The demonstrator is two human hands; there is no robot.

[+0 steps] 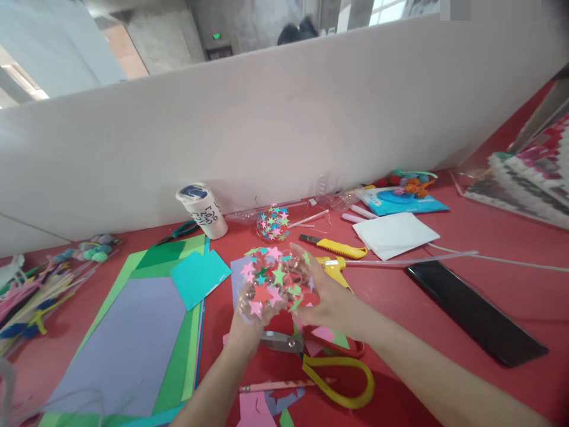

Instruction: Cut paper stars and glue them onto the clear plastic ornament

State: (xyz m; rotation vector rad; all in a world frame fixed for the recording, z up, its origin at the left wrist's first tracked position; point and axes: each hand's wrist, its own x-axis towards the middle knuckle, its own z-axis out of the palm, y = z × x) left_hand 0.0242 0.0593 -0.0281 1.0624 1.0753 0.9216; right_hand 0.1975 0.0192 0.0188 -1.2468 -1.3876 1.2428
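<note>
A clear ball covered with colourful stars (278,276) is held up over the table between my two hands. My left hand (249,323) cups its lower left side, the fingers partly hidden behind it. My right hand (331,296) curves its fingers around the right side. Just beyond stands a smaller star-covered ball (272,222). Scissors (306,357) with yellow and red handles lie open below my hands, among pink and green paper scraps. A yellow glue gun (336,270) is partly hidden behind my right hand.
At left lie stacked coloured sheets (128,338) and a turquoise paper piece (200,276). A lidded paper cup (203,210) stands by the white partition (267,130). A yellow utility knife (340,246), white paper (395,234) and black phone (475,314) lie right. A pencil (288,384) lies in front.
</note>
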